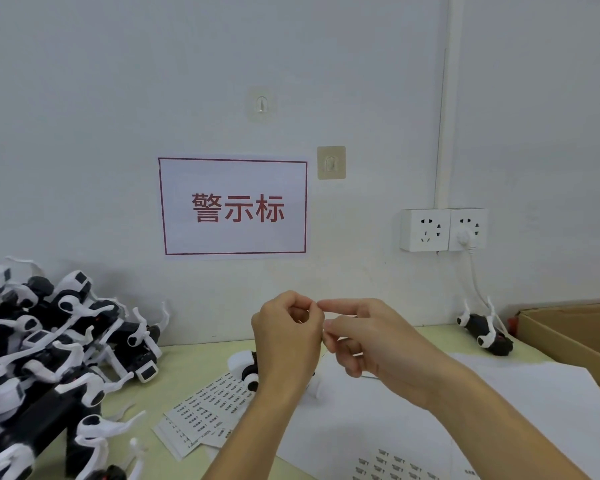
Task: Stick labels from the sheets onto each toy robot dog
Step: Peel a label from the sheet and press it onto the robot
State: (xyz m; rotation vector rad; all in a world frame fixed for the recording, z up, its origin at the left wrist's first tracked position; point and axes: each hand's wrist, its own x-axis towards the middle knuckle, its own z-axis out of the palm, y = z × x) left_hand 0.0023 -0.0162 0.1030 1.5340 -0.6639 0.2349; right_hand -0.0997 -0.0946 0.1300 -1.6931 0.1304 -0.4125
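Observation:
My left hand (pixel 288 336) and my right hand (pixel 366 341) are raised above the table, fingertips meeting in front of me. The left thumb and forefinger are curled into a pinch. The right fingers pinch at the same spot, where a tiny pale label (pixel 327 323) barely shows. Behind my left hand a black-and-white toy robot dog (pixel 244 366) lies on the table, partly hidden. Label sheets (pixel 207 412) lie fanned out below it. Another label sheet (pixel 395 466) rests on white paper at the bottom edge.
A big pile of toy robot dogs (pixel 49 362) fills the left side. One lone dog (pixel 486 330) lies at the back right beside an open cardboard box (pixel 568 332). White paper (pixel 499 393) covers the right of the table. Wall sockets (pixel 443 230) with a plugged cable are above.

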